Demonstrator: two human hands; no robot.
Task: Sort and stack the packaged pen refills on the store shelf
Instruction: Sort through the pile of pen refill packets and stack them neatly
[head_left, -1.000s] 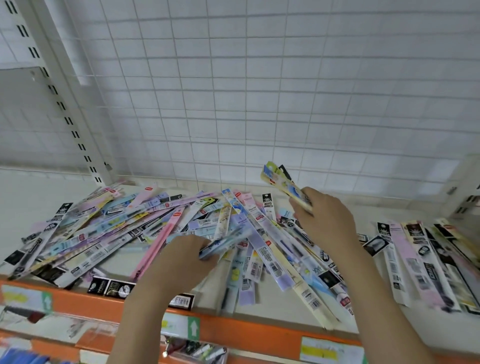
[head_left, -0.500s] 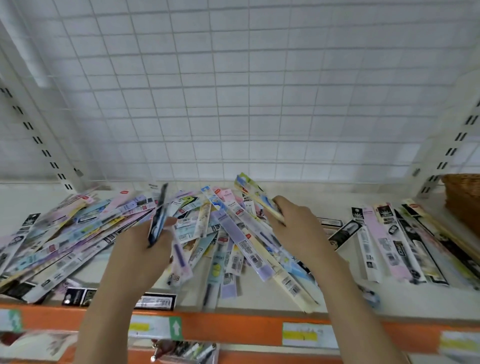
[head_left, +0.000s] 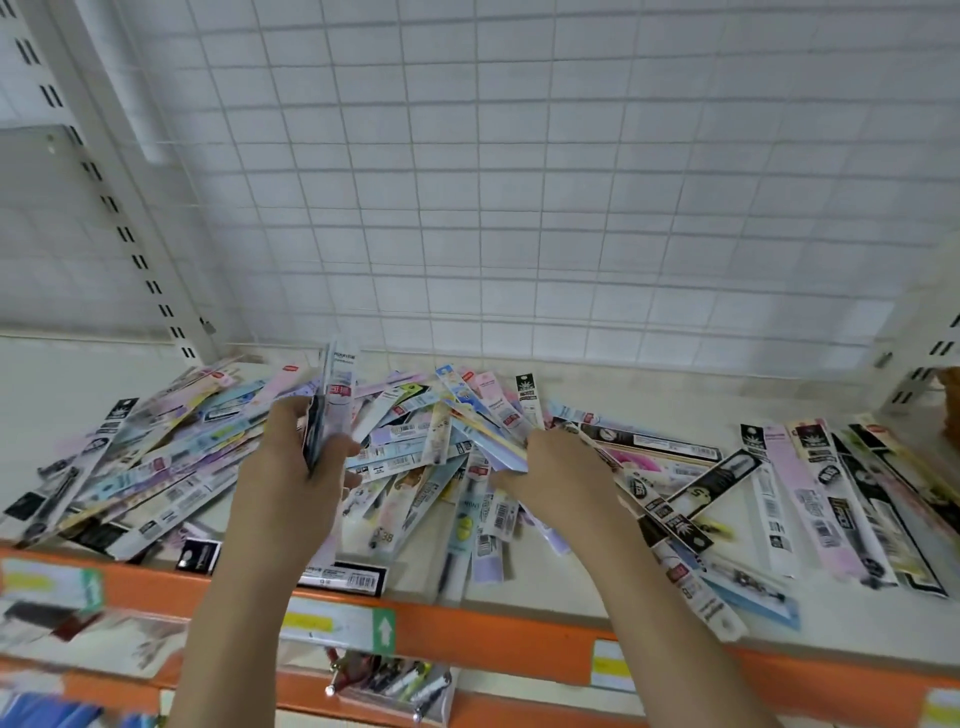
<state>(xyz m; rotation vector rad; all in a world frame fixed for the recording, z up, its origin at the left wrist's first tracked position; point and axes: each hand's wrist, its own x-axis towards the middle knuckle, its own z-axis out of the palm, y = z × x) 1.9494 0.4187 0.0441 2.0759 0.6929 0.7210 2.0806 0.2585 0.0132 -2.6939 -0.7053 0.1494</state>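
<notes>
L hand (head_left: 291, 467) was curled round a small bunch of refill packs (head_left: 332, 410), held upright, tops sticking up above the fingers, w/ a red tag showing on the front one. R hand (head_left: 563, 475) sat just beside it to the right, fingers down in the heap and pinching a long pale blue/yellow pack (head_left: 488, 441) that slanted up-left from the knuckles. Both forearms came up from the bottom edge, over the orange shelf front (head_left: 467, 631).

Under and around both hands lay the loose pile of packaged refills (head_left: 171, 467), fanned out across the white shelf (head_left: 649, 384), thickest at left & centre. Further right, well apart from the hands, a row of dark and pink packs (head_left: 810, 499) lay roughly side by side, running front to back. Price labels (head_left: 337, 626) w/ a green arrow were stuck on the orange front. White wire grid (head_left: 519, 182) stood behind the shelf. A brown basket edge (head_left: 950, 395) showed at far right. Lower shelf goods were blurred, can't tell what.
</notes>
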